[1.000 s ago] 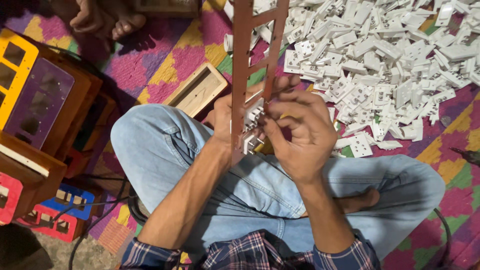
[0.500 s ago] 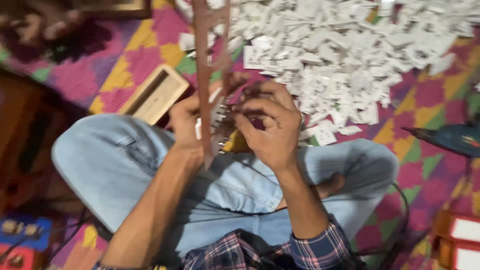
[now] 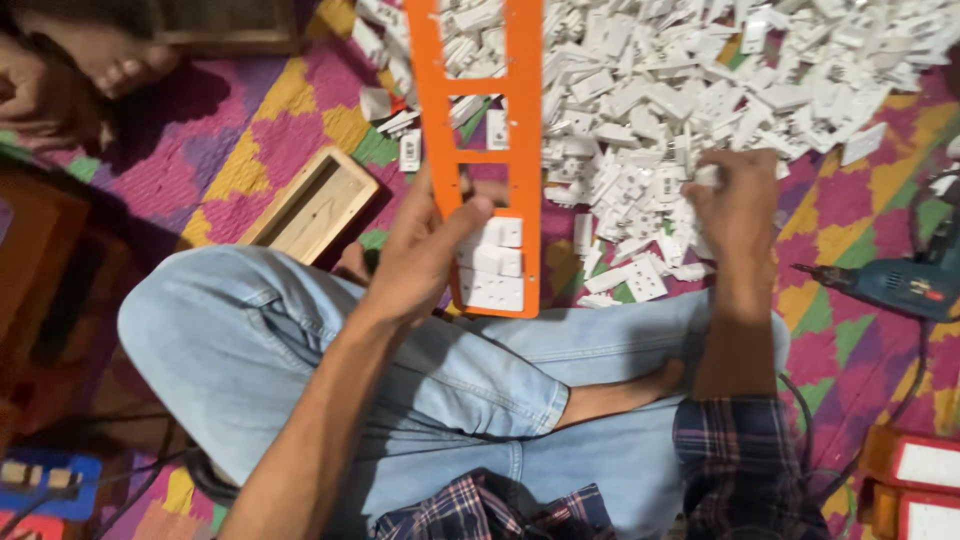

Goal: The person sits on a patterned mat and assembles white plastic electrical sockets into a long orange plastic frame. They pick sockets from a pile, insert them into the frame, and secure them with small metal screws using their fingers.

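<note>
My left hand (image 3: 425,250) grips the lower part of a long orange frame (image 3: 478,110) with rectangular cut-outs, held flat above my crossed legs. White switch pieces (image 3: 492,262) fill its bottom openings. My right hand (image 3: 738,200) reaches into the big heap of white plastic switch and socket parts (image 3: 700,90) on the mat, fingers closed on one white part at the heap's near edge. What exactly lies under the fingers is hidden.
A small open wooden box (image 3: 312,205) lies left of the frame on the patterned mat. A blue power drill (image 3: 905,285) rests at the right edge. Another person's foot (image 3: 110,60) and hand show top left. Orange boxes (image 3: 915,480) sit bottom right.
Both hands were together working at the frame's lower end. Now my right hand has left the frame and gone right into the white heap; the left alone holds the frame.
</note>
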